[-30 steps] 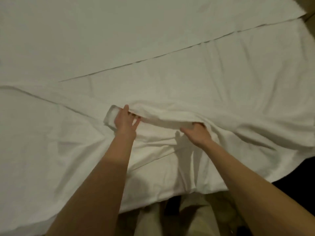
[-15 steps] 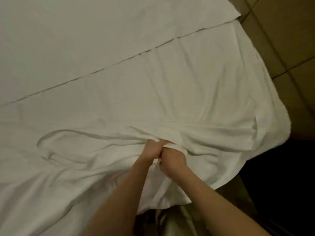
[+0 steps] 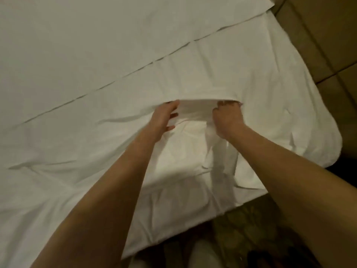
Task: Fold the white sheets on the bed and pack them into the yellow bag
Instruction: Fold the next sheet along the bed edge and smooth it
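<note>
A wrinkled white sheet (image 3: 222, 74) lies spread over the near right part of the bed. Its edge is lifted into a short taut band between my hands. My left hand (image 3: 164, 118) holds the left end of that band, thumb on top and fingers spread below. My right hand (image 3: 228, 118) grips the right end in a curled fist. A second, smooth white sheet (image 3: 96, 41) covers the far left of the bed, its straight edge running diagonally. No yellow bag is in view.
The bed's right corner (image 3: 324, 144) drops off to a tan tiled floor (image 3: 328, 45) at the right. Below the near bed edge is a dark patterned carpet (image 3: 241, 229) and my light trouser leg (image 3: 202, 254).
My hands, clasped together on the sheet half a second ago, have moved apart and now stretch a strip of its edge between them. The camera has swung further right.
</note>
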`<act>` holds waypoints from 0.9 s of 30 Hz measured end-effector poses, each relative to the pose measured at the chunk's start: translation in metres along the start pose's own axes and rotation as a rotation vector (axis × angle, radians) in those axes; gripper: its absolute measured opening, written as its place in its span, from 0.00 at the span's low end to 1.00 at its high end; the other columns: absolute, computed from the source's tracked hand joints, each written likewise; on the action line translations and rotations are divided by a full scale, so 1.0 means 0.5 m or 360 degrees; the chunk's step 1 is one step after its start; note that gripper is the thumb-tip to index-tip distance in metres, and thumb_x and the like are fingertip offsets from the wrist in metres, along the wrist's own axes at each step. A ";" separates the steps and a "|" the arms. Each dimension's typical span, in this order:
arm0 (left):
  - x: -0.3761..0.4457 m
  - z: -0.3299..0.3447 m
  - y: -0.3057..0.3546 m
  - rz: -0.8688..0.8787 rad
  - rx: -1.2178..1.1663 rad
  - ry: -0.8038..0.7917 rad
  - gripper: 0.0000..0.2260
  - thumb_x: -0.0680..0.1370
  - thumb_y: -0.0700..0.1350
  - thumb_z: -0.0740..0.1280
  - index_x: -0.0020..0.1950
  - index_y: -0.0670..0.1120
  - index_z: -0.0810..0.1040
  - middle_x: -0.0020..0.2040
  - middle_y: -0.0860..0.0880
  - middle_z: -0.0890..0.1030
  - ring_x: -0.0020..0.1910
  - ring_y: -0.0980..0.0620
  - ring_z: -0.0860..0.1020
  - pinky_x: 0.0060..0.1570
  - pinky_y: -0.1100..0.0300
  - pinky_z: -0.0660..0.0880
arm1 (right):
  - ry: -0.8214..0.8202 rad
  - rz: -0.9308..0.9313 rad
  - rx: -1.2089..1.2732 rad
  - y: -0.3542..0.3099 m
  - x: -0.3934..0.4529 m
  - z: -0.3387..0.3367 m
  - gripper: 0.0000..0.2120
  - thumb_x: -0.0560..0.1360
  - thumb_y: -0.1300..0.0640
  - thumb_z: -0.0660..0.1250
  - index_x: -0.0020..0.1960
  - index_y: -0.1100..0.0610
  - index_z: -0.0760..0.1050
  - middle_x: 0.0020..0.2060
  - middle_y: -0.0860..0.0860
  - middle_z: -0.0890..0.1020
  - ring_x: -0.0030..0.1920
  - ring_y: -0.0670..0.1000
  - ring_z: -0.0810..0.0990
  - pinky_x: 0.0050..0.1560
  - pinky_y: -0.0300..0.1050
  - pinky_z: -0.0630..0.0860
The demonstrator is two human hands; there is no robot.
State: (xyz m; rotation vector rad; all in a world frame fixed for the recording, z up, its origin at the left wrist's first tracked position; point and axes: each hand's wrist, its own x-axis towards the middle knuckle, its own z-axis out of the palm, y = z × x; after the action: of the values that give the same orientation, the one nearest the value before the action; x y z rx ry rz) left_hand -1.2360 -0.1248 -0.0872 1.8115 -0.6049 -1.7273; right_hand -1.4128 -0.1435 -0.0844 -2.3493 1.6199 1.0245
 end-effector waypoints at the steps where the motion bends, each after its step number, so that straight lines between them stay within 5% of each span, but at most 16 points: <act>1: -0.007 -0.021 -0.029 0.0038 0.0077 0.0060 0.14 0.80 0.50 0.64 0.65 0.50 0.74 0.60 0.51 0.78 0.58 0.53 0.77 0.54 0.53 0.72 | 0.0001 0.0018 -0.0045 -0.004 0.009 -0.009 0.19 0.79 0.59 0.56 0.69 0.60 0.69 0.67 0.59 0.70 0.69 0.60 0.66 0.70 0.60 0.58; 5: -0.077 -0.138 -0.192 0.0107 0.0478 0.0313 0.15 0.72 0.51 0.70 0.57 0.50 0.80 0.51 0.49 0.82 0.52 0.51 0.80 0.57 0.51 0.76 | -0.0019 -0.0256 0.0203 -0.121 -0.010 -0.006 0.22 0.79 0.54 0.56 0.72 0.58 0.64 0.72 0.57 0.62 0.75 0.58 0.56 0.71 0.69 0.39; 10: -0.206 -0.337 -0.373 -0.0120 0.1028 0.0518 0.15 0.69 0.47 0.74 0.53 0.46 0.80 0.47 0.49 0.79 0.51 0.47 0.79 0.48 0.60 0.70 | -0.0154 -0.0872 0.0555 -0.349 -0.088 0.024 0.27 0.75 0.42 0.63 0.68 0.57 0.65 0.64 0.56 0.70 0.64 0.57 0.69 0.65 0.57 0.63; 13: -0.277 -0.438 -0.447 -0.0201 0.1510 0.0444 0.27 0.64 0.59 0.72 0.60 0.51 0.76 0.56 0.51 0.74 0.58 0.49 0.73 0.52 0.53 0.73 | -0.0285 -0.1074 0.0374 -0.466 -0.130 0.040 0.28 0.75 0.44 0.66 0.68 0.56 0.64 0.62 0.55 0.71 0.62 0.57 0.72 0.59 0.52 0.67; 16: -0.309 -0.500 -0.494 -0.0296 0.1959 0.0405 0.27 0.69 0.56 0.71 0.66 0.53 0.68 0.64 0.51 0.68 0.63 0.49 0.68 0.53 0.52 0.71 | -0.0270 -0.1110 0.0262 -0.540 -0.137 0.060 0.16 0.79 0.55 0.61 0.66 0.57 0.69 0.60 0.56 0.76 0.61 0.58 0.75 0.57 0.49 0.69; 19: -0.320 -0.531 -0.518 -0.0436 0.2164 0.0408 0.25 0.75 0.55 0.67 0.68 0.51 0.63 0.65 0.50 0.67 0.65 0.48 0.68 0.55 0.51 0.70 | -0.0370 -0.1135 0.0089 -0.570 -0.128 0.071 0.13 0.79 0.57 0.59 0.62 0.55 0.74 0.59 0.54 0.78 0.60 0.56 0.77 0.56 0.46 0.73; 21: -0.326 -0.546 -0.545 -0.0449 0.2218 0.0373 0.25 0.75 0.54 0.67 0.69 0.49 0.64 0.65 0.49 0.68 0.63 0.47 0.70 0.54 0.51 0.71 | -0.0490 -0.1157 -0.0063 -0.586 -0.128 0.073 0.14 0.80 0.57 0.58 0.64 0.54 0.73 0.61 0.53 0.77 0.60 0.55 0.77 0.57 0.47 0.73; 24: -0.320 -0.564 -0.573 -0.0110 0.2235 0.0473 0.22 0.72 0.45 0.72 0.64 0.45 0.72 0.59 0.45 0.74 0.54 0.45 0.77 0.44 0.53 0.74 | -0.0605 -0.1073 -0.0165 -0.605 -0.137 0.075 0.17 0.80 0.50 0.60 0.67 0.52 0.68 0.64 0.51 0.74 0.62 0.54 0.76 0.57 0.48 0.73; 27: -0.319 -0.593 -0.597 -0.0110 0.2095 0.0053 0.18 0.79 0.37 0.58 0.69 0.45 0.68 0.65 0.45 0.73 0.64 0.45 0.73 0.60 0.54 0.70 | -0.0843 -0.0841 -0.0328 -0.636 -0.132 0.078 0.28 0.74 0.50 0.68 0.72 0.50 0.63 0.65 0.50 0.74 0.62 0.54 0.76 0.57 0.50 0.75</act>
State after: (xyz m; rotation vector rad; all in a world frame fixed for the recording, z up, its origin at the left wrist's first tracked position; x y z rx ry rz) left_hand -0.9680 0.2285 -0.1639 2.6314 -1.9897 -1.3469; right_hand -1.1700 0.0609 -0.1636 -2.1607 0.6901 1.5435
